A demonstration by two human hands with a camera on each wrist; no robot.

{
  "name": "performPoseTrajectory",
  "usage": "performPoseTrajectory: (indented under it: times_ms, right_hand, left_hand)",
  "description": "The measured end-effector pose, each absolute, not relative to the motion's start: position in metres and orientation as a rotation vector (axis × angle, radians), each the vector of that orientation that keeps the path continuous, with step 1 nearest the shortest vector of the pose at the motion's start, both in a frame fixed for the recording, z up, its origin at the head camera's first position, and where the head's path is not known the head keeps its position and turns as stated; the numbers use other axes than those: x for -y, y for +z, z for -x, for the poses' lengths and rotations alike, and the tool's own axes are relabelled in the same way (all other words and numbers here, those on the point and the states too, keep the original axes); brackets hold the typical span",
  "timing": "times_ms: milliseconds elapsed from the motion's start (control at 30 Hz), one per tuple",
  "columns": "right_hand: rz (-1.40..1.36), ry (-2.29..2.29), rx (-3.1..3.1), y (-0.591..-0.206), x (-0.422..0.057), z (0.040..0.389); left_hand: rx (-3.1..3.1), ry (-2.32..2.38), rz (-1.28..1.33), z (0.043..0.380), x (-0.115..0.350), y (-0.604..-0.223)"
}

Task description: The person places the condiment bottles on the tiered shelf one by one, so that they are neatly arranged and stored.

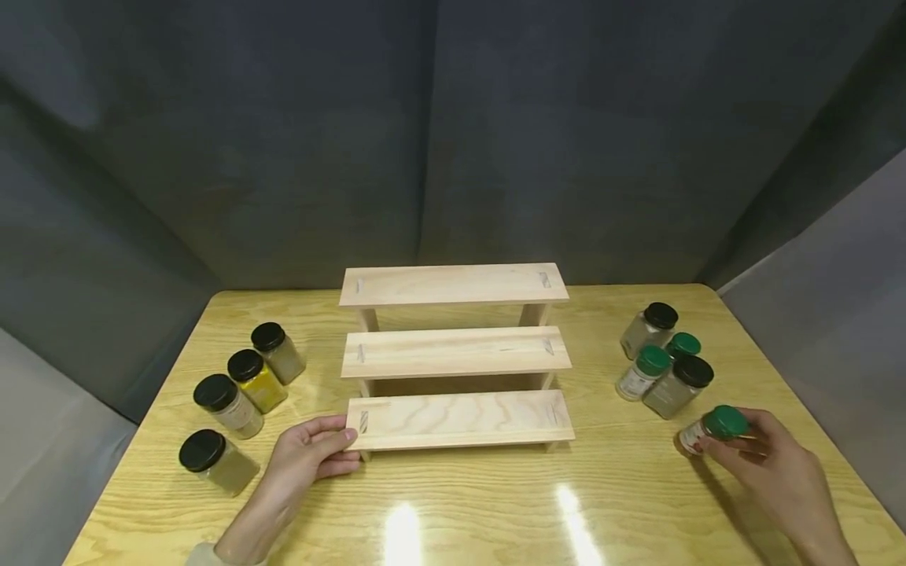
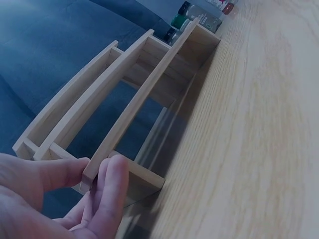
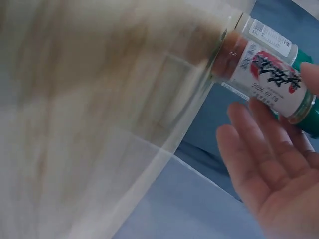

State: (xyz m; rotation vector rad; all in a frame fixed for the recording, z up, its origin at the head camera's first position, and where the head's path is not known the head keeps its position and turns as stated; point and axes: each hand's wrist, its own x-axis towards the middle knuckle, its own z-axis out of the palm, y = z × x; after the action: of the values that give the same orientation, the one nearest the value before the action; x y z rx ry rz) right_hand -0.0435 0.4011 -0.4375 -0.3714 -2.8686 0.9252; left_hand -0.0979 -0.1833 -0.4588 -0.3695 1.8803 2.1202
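A three-tier wooden shelf rack [image 1: 460, 420] stands mid-table. My left hand [image 1: 311, 452] pinches the left end of its lowest board, thumb on top and fingers underneath; the left wrist view shows this hand [image 2: 84, 194] from the rack's side. Over at the right, my right hand [image 1: 782, 464] has its thumb and index finger around a small spice jar [image 1: 692, 437] with a green cap. In the right wrist view the jar [image 3: 271, 79] shows reddish contents and a white label with red and black print, while the other fingers [image 3: 249, 144] extend beside it.
Several black-capped jars line the table's left side, among them a yellow one [image 1: 262, 391]. Behind my right hand, black-capped jars [image 1: 668, 393] and green-capped jars [image 1: 637, 381] cluster together. Dark curtains [image 1: 453, 141] rise beyond the wooden table [image 1: 481, 511].
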Motion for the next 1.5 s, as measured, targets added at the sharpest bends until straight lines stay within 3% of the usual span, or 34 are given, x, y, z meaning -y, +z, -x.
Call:
performPoseTrajectory:
  times_ms: [533, 1500]
  right_hand:
    - [0.351, 1.12, 2.651, -0.402, -0.364, 0.038]
    - [-0.14, 1.344, 2.417, -0.338, -0.289, 0.102]
  left_hand:
    - [-1.889, 2.135, 0.369, 0.097, 0.183, -0.46]
    - [-1.886, 2.158, 0.316, 0.098, 0.183, -0.462]
